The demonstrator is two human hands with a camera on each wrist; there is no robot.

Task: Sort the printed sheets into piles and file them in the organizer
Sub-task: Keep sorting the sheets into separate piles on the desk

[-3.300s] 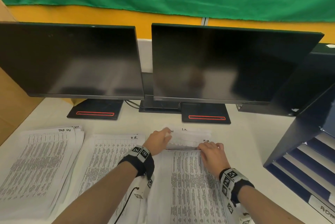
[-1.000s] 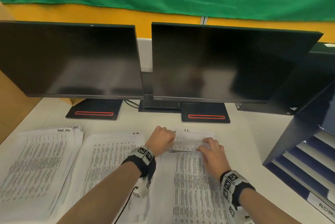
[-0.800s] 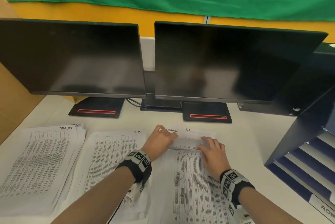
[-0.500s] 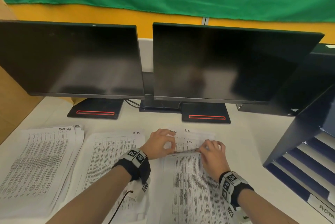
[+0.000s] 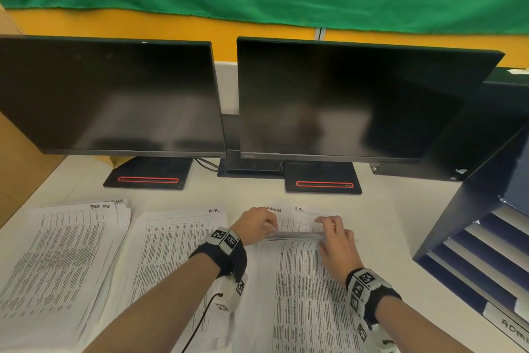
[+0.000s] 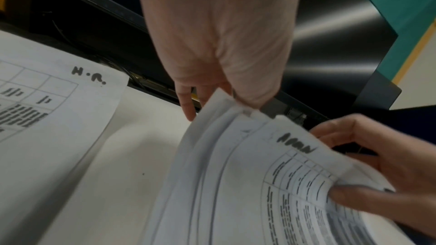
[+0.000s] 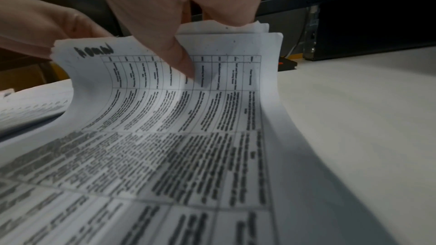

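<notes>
A stack of printed sheets (image 5: 309,295) lies in front of me, headed "ADMIN" in marker. Its far edge (image 5: 294,236) is bent up off the sheets below it. My left hand (image 5: 267,228) pinches the far left corner (image 6: 235,105) of that lifted bundle. My right hand (image 5: 326,226) grips the far right part, thumb (image 7: 181,59) on the printed face and fingers behind. A pile marked "H.R." (image 5: 177,252) lies to the left, and a third pile (image 5: 63,252) lies at the far left. The dark blue organizer (image 5: 469,226) stands at the right.
Two dark monitors (image 5: 343,101) on black stands (image 5: 322,179) stand across the back of the white desk (image 5: 380,224). The organizer's slots (image 5: 492,264) face me, the lowest labelled. A cardboard box (image 5: 20,169) is at the left edge.
Both hands have gone from lying on the far end of the stack to gripping its upper sheets and bending their far edge upward. The other piles have not moved.
</notes>
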